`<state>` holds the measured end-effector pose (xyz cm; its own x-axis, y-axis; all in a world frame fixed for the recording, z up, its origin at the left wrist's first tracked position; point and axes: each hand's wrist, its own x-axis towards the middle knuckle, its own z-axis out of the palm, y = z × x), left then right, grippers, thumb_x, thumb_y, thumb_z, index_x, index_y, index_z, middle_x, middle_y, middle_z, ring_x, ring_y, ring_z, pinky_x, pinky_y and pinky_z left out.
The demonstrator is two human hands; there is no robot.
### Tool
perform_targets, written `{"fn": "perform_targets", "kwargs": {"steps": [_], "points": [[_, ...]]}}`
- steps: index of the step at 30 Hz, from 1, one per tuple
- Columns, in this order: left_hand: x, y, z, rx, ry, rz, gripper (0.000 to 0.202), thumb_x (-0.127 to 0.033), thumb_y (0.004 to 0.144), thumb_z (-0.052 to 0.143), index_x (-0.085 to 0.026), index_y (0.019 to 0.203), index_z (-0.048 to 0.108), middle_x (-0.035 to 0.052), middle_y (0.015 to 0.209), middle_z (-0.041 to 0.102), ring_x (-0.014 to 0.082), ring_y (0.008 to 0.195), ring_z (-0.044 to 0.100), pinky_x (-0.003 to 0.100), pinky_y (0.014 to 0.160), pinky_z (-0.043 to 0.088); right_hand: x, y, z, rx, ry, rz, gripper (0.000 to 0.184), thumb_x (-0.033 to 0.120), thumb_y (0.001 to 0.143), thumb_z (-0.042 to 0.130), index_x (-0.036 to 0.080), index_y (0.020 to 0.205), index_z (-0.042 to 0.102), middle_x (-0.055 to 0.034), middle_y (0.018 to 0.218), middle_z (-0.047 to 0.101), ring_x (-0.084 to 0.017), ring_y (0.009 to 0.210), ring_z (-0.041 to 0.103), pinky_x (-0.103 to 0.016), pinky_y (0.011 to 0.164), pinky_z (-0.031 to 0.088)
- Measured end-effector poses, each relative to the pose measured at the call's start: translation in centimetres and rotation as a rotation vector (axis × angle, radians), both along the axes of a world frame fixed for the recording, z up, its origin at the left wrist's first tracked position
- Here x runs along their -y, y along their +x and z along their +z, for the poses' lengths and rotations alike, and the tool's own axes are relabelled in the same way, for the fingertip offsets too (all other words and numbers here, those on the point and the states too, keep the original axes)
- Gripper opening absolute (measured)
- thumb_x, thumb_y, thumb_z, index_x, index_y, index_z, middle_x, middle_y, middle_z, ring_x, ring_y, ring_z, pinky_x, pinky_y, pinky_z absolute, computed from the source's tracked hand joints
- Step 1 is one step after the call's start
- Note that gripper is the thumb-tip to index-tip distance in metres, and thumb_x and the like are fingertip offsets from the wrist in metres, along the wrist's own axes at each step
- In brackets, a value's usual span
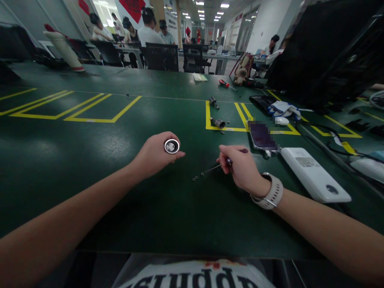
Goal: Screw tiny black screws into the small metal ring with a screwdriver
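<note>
My left hand (pixel 156 154) is closed around a small round metal cylinder (pixel 171 146), its ringed end face turned up toward the camera. My right hand (pixel 240 166), with a pale watch on its wrist, grips a small screwdriver (pixel 223 164) with a dark red handle. The screwdriver's thin shaft points left and down, with its tip near two tiny washers or screws (pixel 195 178) lying on the green table (pixel 90 168) between my hands.
Two small metal parts (pixel 218 123) lie by a yellow marked square. A phone (pixel 261 136), a white power bank (pixel 315 174), gloves (pixel 283 109), cables and a red screwdriver (pixel 225 84) sit to the right and beyond. People sit at desks in the background.
</note>
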<state>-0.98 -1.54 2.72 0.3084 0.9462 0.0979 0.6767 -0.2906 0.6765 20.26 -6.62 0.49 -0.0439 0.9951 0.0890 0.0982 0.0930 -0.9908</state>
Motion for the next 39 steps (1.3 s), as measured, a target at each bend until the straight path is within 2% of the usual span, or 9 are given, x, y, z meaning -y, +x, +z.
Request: {"fn": "perform_targets", "kwargs": {"steps": [3,5,8,10,15,20,23,29,39], "points": [[-0.1,0.0,0.2,0.227,-0.206,-0.007,0.037,-0.020,0.056,0.072,-0.015,0.090,0.060,0.0032,0.086,0.065,0.0176,0.075,0.063,0.030,0.067,0.052,0.6,-0.1,1.1,0.215,0.051,0.012,0.046,0.034,0.086,0.043,0.019,0.043,0.047,0.0041,0.037,0.040,-0.009,0.038,0.041,-0.025,0.045,0.031],[0.0,0.2,0.3,0.408,-0.354,0.000,0.040,-0.011,0.056,0.068,-0.014,0.095,0.060,0.0056,0.095,0.065,0.0184,0.081,0.064,0.033,0.076,0.053,1.1,-0.3,1.3,0.335,0.153,0.006,0.046,0.034,0.088,0.040,0.018,0.045,0.047,0.0035,0.040,0.042,-0.009,0.040,0.042,-0.025,0.046,0.031],[0.4,0.6,0.5,0.632,-0.530,0.030,0.037,-0.002,0.059,0.056,-0.013,0.095,0.061,0.0087,0.099,0.066,0.0202,0.087,0.065,0.036,0.083,0.053,1.8,-0.6,0.8,0.448,0.359,0.011,0.044,0.032,0.090,0.038,0.018,0.049,0.047,0.0027,0.046,0.044,-0.010,0.046,0.044,-0.027,0.050,0.032],[0.6,0.9,0.5,0.700,-0.569,0.043,0.037,0.002,0.060,0.052,-0.013,0.092,0.061,0.0093,0.099,0.067,0.0211,0.091,0.065,0.036,0.087,0.053,2.1,-0.7,0.3,0.480,0.473,0.013,0.041,0.029,0.091,0.037,0.018,0.052,0.047,0.0020,0.049,0.045,-0.011,0.050,0.045,-0.028,0.056,0.034],[0.8,1.1,0.4,0.697,-0.579,0.040,0.033,0.001,0.063,0.053,-0.014,0.091,0.062,0.0086,0.098,0.068,0.0217,0.096,0.064,0.035,0.088,0.052,2.6,-0.5,-0.1,0.441,0.697,0.029,0.029,0.021,0.089,0.035,0.019,0.064,0.049,-0.0015,0.060,0.050,-0.014,0.060,0.049,-0.033,0.064,0.038],[1.1,1.1,0.3,0.648,-0.563,0.026,0.032,-0.004,0.062,0.059,-0.014,0.091,0.063,0.0073,0.096,0.069,0.0217,0.097,0.063,0.036,0.088,0.051,3.0,-0.9,0.1,0.521,0.850,0.163,0.015,0.016,0.084,0.041,0.018,0.076,0.053,-0.0047,0.071,0.057,-0.017,0.069,0.052,-0.036,0.069,0.040],[1.4,1.2,0.2,0.630,-0.541,-0.001,0.033,-0.006,0.060,0.062,-0.013,0.092,0.063,0.0070,0.096,0.069,0.0215,0.097,0.063,0.036,0.090,0.049,3.0,-1.2,0.1,0.591,0.851,0.209,0.014,0.016,0.084,0.041,0.017,0.077,0.053,-0.0051,0.072,0.058,-0.017,0.070,0.052,-0.035,0.070,0.040],[1.8,1.3,-0.2,0.552,-0.445,-0.049,0.032,-0.013,0.063,0.066,-0.014,0.095,0.063,0.0069,0.095,0.070,0.0211,0.094,0.064,0.038,0.088,0.049,3.0,-1.5,0.2,0.662,0.807,0.184,0.018,0.017,0.086,0.039,0.017,0.076,0.053,-0.0050,0.072,0.059,-0.016,0.069,0.051,-0.034,0.070,0.039],[2.2,1.8,-0.2,0.533,-0.381,0.009,0.020,-0.013,0.067,0.062,-0.012,0.087,0.065,0.0047,0.083,0.071,0.0186,0.082,0.067,0.038,0.084,0.053,3.1,-1.7,-0.1,0.781,0.877,0.218,0.019,0.019,0.086,0.040,0.016,0.075,0.055,-0.0059,0.071,0.059,-0.017,0.068,0.049,-0.035,0.069,0.036]]}}
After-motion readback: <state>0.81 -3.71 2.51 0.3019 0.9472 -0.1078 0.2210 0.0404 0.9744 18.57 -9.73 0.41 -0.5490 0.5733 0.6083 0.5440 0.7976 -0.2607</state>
